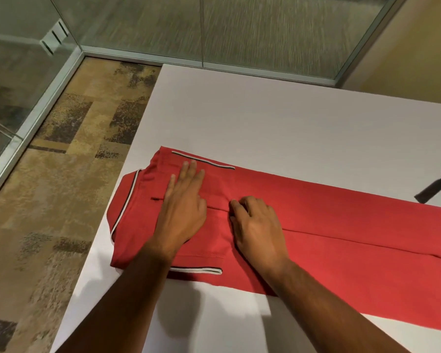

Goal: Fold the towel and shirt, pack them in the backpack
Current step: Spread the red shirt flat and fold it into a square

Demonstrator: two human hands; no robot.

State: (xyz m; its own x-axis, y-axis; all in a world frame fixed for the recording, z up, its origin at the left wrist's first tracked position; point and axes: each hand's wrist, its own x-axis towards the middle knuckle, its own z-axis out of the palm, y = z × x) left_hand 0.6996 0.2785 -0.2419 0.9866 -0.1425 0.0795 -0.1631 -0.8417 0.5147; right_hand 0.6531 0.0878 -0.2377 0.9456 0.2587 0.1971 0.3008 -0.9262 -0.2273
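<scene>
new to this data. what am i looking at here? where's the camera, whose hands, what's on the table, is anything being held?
There is no robot here: a person works with two bare hands. The single picture comes from a wide-angle camera worn on the person's head, looking forward and down, so the arms enter from the bottom edge.

On the white table lies a red shirt with black-and-white trim, its sides already folded inward into a long strip, collar end towards the left. The left hand lies flat on the shirt near the collar, fingers straight. The right hand rests beside it, its fingers curled at the fold line; whether they pinch cloth is unclear.

At the right edge a black strap shows; what it belongs to is cut off. No towel is in view.
</scene>
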